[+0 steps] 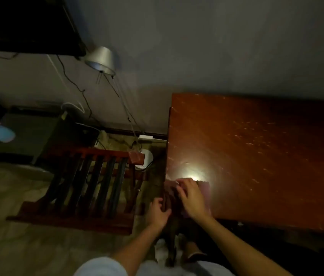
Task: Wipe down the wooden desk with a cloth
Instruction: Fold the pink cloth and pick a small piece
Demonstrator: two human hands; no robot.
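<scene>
Head view was dim: the reddish wooden desk stood against a grey wall, its top scuffed with pale scratches and a bright glare spot near the left edge. At its near-left corner lay a pinkish cloth, with the right hand pressed flat on it, fingers loosely spread. The left hand curled at the desk's side edge; what it gripped I could not tell. Beside the desk stood a slatted wooden chair and a silver lamp.
</scene>
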